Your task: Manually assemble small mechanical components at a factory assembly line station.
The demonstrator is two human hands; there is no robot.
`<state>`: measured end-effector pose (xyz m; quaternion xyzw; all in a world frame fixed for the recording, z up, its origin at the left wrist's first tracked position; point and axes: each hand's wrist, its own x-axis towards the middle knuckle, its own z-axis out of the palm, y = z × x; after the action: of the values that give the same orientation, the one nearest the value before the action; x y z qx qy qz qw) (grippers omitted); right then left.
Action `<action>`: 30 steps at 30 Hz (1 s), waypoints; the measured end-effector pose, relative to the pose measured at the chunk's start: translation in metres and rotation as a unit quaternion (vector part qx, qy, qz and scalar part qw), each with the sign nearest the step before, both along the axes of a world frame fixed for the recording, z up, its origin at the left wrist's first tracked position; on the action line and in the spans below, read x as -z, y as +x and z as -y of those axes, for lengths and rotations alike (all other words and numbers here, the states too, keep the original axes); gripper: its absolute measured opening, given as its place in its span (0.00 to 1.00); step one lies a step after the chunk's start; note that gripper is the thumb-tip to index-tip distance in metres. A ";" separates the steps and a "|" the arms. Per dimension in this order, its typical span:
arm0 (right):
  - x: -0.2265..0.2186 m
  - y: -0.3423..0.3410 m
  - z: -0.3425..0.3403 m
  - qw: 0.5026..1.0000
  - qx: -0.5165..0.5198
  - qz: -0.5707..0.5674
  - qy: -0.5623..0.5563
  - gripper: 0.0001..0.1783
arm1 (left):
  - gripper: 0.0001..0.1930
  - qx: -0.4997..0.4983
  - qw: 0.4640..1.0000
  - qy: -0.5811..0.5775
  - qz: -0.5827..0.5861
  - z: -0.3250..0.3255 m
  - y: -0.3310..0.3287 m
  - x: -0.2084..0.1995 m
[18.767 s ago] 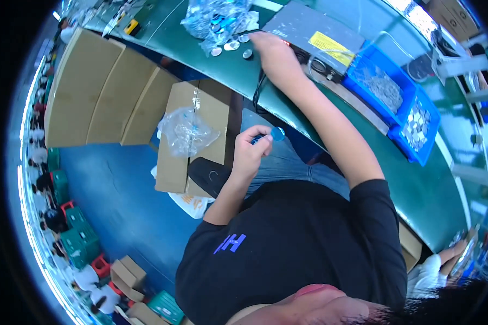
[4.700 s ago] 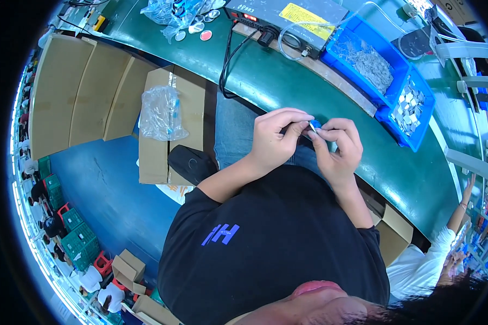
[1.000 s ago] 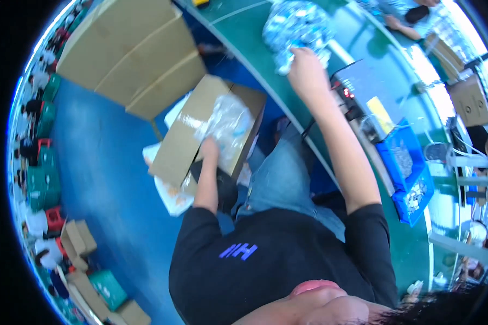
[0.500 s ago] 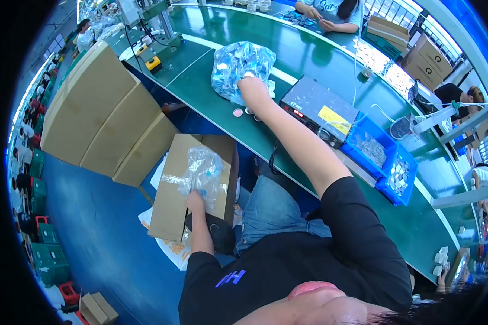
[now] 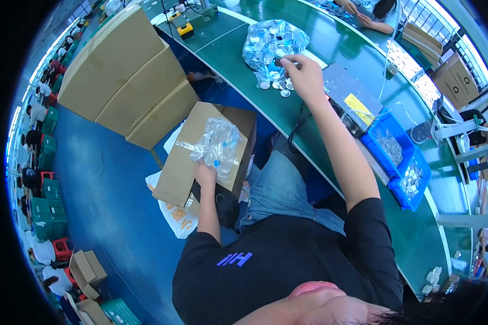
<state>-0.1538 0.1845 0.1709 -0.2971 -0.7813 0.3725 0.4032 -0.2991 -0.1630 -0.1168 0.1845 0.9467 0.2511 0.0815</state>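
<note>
My left hand (image 5: 205,174) grips the edge of a clear plastic bag (image 5: 224,142), which lies on top of an open cardboard box (image 5: 180,162); a few blue bits show in it. Over the green bench, my right hand (image 5: 307,77) is closed in a pinch at the near right side of a bluish transparent bag (image 5: 260,40) full of round, silvery discs. Something dark shows at its fingertips, too small to name. Several loose discs (image 5: 285,93) lie on the bench just below that bag.
A grey electronic box (image 5: 344,89) with cables stands on the green bench (image 5: 238,81), right of the disc bag. Two blue bins (image 5: 412,187) with small parts sit beyond it. Large cardboard boxes (image 5: 114,70) stack at the left. Across the bench a co-worker's hands (image 5: 363,19) handle small parts.
My right hand has pulled back from the disc bag, uncovering loose discs beside it. My left hand keeps its grip on the clear bag. The whole view has shifted.
</note>
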 end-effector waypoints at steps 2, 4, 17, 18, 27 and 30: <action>-0.021 0.037 0.031 0.992 -0.059 -0.020 -0.113 0.11 | 0.14 0.000 0.984 0.161 -0.074 -0.016 0.023 -0.041; -0.022 0.082 0.066 0.947 -0.137 -0.116 -0.268 0.09 | 0.12 0.071 0.939 0.321 -0.101 -0.040 0.064 -0.110; 0.048 0.218 0.155 0.920 -0.066 -0.272 -0.273 0.09 | 0.07 0.360 0.713 0.484 0.357 -0.113 0.218 -0.248; 0.049 0.223 0.155 0.922 -0.066 -0.276 -0.265 0.09 | 0.07 0.353 0.709 0.473 0.386 -0.114 0.222 -0.248; 0.054 0.236 0.155 0.924 -0.070 -0.283 -0.248 0.08 | 0.06 0.364 0.747 0.445 0.333 -0.110 0.232 -0.245; 0.053 0.238 0.155 0.949 -0.072 -0.242 -0.191 0.07 | 0.06 0.359 0.769 0.425 0.315 -0.108 0.232 -0.243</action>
<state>0.0847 0.0298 0.1181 -0.2122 -0.5940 0.6036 0.4876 -0.0669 -0.0547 0.1265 0.4371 0.5297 0.6244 0.3721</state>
